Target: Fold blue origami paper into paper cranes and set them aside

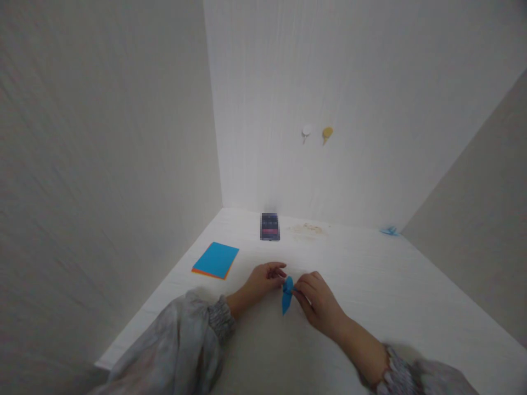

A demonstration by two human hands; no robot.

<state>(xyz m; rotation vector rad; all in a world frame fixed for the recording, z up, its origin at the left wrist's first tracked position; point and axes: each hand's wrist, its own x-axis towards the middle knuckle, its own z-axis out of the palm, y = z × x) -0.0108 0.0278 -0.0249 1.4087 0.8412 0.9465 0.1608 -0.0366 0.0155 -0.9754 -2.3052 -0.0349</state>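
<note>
A small blue origami crane [287,296] is held between my two hands above the white table, one wing pointing toward me and the other away. My right hand [319,302] pinches its right end between thumb and fingers. At the crane's left end is my left hand [265,278], with the fingertips closed on the paper and some fingers curled above it. The exact grip of the left fingertips is partly hidden. Left of my left hand lies a stack of square paper [217,260], blue on top with orange edges below.
A dark phone [270,227] lies near the back wall, its screen blurred. Brownish marks [310,229] stain the table beside it. Another blue folded paper piece [389,231] sits in the back right corner. White [306,131] and yellow [328,133] hooks are on the wall. Walls enclose both sides.
</note>
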